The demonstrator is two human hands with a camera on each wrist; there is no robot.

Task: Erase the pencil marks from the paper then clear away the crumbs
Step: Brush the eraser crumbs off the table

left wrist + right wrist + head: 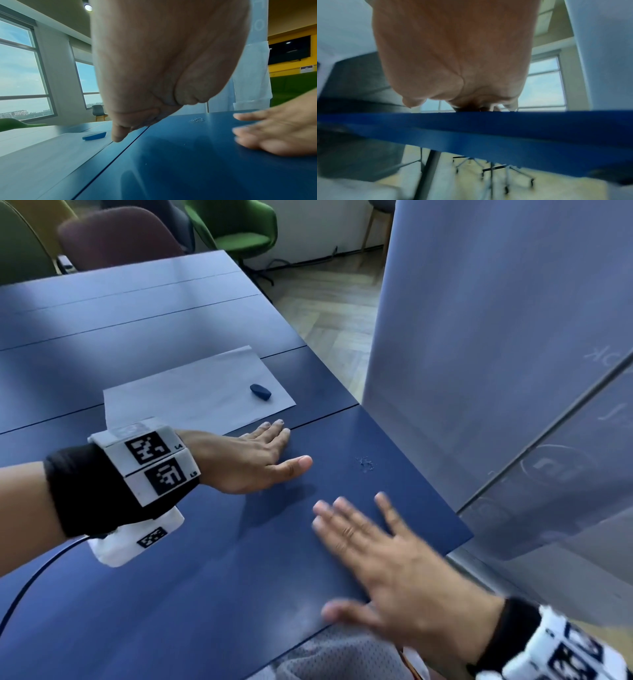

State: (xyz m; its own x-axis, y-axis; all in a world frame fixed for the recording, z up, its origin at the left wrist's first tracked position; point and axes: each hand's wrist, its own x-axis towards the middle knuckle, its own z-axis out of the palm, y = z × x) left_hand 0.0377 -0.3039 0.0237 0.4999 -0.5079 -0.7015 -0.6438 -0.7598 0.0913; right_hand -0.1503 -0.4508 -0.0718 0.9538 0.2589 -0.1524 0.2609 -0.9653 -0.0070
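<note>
Right hand [387, 570] blurred, fingers spread flat at the desk's [212, 577] near edge, left hand [246, 458] laid flat, grip apart, crumbs [365, 464] near the right edge, paper [195, 397] beyond, eraser [260, 392] laid on it, desk's underside shown only by the right wrist view.

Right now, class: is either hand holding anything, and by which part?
Nothing is held. The left hand lies flat on the table; the right hand is open; the eraser lies on the paper.
</note>
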